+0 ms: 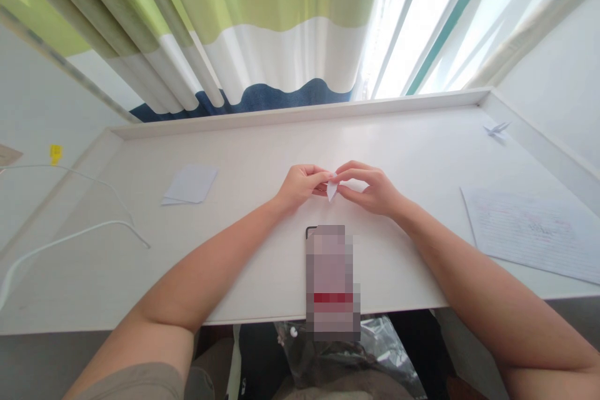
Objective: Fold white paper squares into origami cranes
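Note:
A small folded piece of white paper (332,190) is held just above the white desk (262,244), near its middle. My left hand (302,185) pinches the paper's left side with fingers curled. My right hand (370,188) pinches its right side, thumb and fingertips pressed together on it. Both forearms rest on the desk. Most of the paper is hidden between the fingers.
A phone (330,275) lies at the desk's near edge between my arms. A few white sheets (190,185) lie at left, a written sheet (534,231) at right, a folded paper crane (495,129) far right. A white cable (70,237) curves at left. Curtains hang behind.

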A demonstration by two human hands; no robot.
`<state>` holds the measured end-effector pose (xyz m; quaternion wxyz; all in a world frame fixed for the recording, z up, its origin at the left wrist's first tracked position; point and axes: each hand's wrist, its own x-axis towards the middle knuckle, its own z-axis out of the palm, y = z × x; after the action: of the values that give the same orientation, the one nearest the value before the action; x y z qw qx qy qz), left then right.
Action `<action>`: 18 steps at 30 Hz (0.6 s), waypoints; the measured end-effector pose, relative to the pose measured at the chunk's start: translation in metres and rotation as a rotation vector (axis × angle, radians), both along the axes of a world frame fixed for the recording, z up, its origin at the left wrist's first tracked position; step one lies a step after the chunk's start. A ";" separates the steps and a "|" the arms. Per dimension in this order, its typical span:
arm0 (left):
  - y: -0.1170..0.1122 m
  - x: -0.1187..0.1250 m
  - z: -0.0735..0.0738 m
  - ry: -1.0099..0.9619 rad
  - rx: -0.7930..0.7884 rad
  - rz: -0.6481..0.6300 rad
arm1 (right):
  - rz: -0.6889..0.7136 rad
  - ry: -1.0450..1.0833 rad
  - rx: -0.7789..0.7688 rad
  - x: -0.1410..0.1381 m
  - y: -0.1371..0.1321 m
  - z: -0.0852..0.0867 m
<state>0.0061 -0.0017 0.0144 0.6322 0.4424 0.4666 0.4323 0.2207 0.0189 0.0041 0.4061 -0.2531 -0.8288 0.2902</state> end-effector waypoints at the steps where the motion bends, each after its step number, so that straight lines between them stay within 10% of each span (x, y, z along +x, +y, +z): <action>1: 0.000 0.000 0.000 0.005 0.001 0.001 | 0.002 -0.001 0.012 0.000 0.000 -0.001; 18: -0.001 0.003 -0.003 -0.034 0.058 -0.012 | -0.236 0.115 -0.246 -0.015 -0.005 -0.004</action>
<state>0.0087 -0.0026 0.0111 0.6293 0.4561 0.4405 0.4493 0.2057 0.0143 -0.0003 0.4500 -0.3792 -0.7271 0.3537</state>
